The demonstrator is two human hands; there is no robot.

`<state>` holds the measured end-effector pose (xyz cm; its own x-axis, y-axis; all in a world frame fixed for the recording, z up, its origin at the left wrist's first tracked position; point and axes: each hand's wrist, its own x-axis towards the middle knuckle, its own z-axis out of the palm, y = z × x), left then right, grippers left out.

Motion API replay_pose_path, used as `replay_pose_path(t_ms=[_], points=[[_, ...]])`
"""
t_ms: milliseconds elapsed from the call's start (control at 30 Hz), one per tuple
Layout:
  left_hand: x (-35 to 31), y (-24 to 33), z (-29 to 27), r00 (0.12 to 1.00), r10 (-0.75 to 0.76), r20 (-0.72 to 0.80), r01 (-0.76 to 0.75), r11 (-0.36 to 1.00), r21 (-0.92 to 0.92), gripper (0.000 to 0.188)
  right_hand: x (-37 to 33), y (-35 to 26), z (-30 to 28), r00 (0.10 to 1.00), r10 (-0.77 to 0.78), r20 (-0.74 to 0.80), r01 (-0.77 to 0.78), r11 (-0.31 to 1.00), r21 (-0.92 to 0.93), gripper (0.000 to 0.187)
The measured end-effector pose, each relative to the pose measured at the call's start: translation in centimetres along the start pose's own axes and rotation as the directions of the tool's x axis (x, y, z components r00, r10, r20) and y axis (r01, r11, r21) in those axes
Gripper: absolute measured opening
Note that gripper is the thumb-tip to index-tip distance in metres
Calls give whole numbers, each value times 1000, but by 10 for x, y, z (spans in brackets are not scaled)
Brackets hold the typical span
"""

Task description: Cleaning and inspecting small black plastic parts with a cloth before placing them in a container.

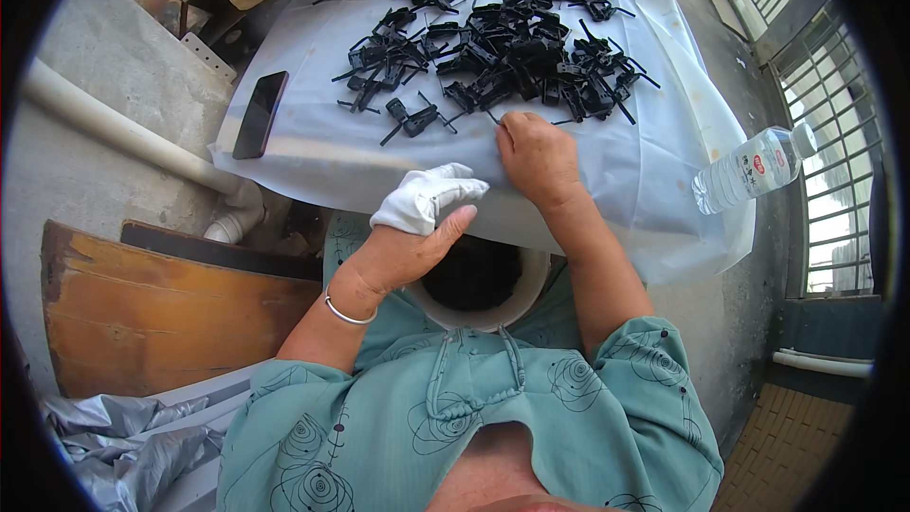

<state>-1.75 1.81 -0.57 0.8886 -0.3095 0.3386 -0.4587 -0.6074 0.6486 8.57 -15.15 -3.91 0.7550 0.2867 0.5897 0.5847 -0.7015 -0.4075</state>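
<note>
Black plastic parts [517, 43] with thin prongs lie heaped on a table covered by a white plastic sheet [313, 166]. At the heap's near edge is my right hand [536, 154], bare, its fingers curled downward. A thin dark prong shows by its fingertips; what the fingers hold, if anything, is hidden. My left hand [422, 213] hovers in front of the table edge, open and holding nothing visible. White cloth covers its fingers, while the thumb is bare and apart. One loose black part [414, 118] lies between the heap and my left hand.
Below my hands, a white bucket [540, 275] with a dark inside stands between my knees. A phone [261, 116] lies at the table's left, and a clear water bottle [755, 169] is at its right edge. A wooden board [180, 303] and a pale pipe [123, 128] are on the left.
</note>
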Motion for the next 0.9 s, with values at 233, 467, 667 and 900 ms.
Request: replay_pose_path(t_ms=[233,467,667,900], points=[[22,-6,19,944,-219,-247,141,944,-298,20,-20,-26,-36,994,-63,93,78,983,-168,11],[50,0,23,937,-150,-314,101,981,-167,30,-19,-24,-55,931,-359,68,360,933,-4,10],[45,9,19,933,-360,-17,307,818,-486,28,-22,-19,-45,994,-109,-10,101,879,467,8],[31,5,26,970,-244,-23,144,644,-751,27,-22,-26,-39,911,231,341,-410,585,700,19]])
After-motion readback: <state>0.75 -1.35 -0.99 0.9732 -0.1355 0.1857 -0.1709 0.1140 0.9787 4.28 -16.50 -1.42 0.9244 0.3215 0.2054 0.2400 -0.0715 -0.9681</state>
